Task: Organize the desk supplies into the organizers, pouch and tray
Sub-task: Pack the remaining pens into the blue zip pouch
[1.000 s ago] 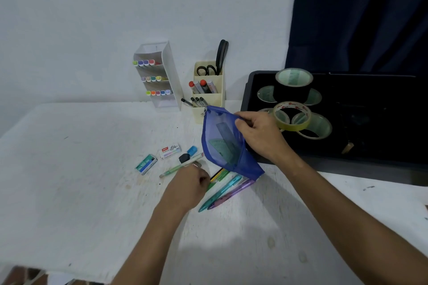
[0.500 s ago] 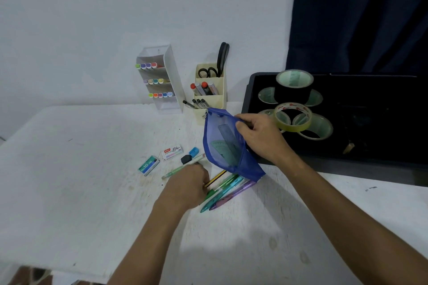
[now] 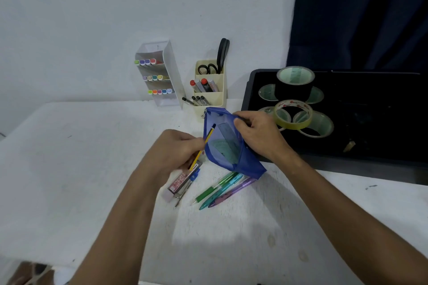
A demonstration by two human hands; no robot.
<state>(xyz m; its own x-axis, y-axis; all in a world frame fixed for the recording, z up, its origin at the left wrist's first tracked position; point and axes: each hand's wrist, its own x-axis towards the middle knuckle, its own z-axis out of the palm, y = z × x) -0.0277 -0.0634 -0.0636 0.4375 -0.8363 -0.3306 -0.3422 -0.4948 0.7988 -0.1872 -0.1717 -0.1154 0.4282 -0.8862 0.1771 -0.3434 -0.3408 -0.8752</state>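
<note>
While the right hand (image 3: 259, 136) pinches the upper edge of the blue mesh pouch (image 3: 228, 146) and lifts it off the tabletop (image 3: 69, 169), the mouth gapes toward the left, which I judge is meant to give the other hand a clear way in. The left hand (image 3: 178, 150) has its fingers (image 3: 192, 143) pressed around a yellow pencil (image 3: 205, 143), whose dark tip rests at the pouch's opening, so the step in hand looks like slipping it inside. Greenish flat items, perhaps rulers, show through the mesh, so the pouch is already partly filled. Under the left hand lie an eraser (image 3: 167, 195), a small printed box (image 3: 183, 179) and what may be a compass, and three pens (image 3: 222, 190) lie just below the pouch's lower corner, all not yet stowed. Markers sit in the white rack (image 3: 171, 71), scissors and pens in the cream organizer (image 3: 220, 97), and tape rolls (image 3: 293, 117) in the black tray (image 3: 370, 162), each kind kept apart.
</note>
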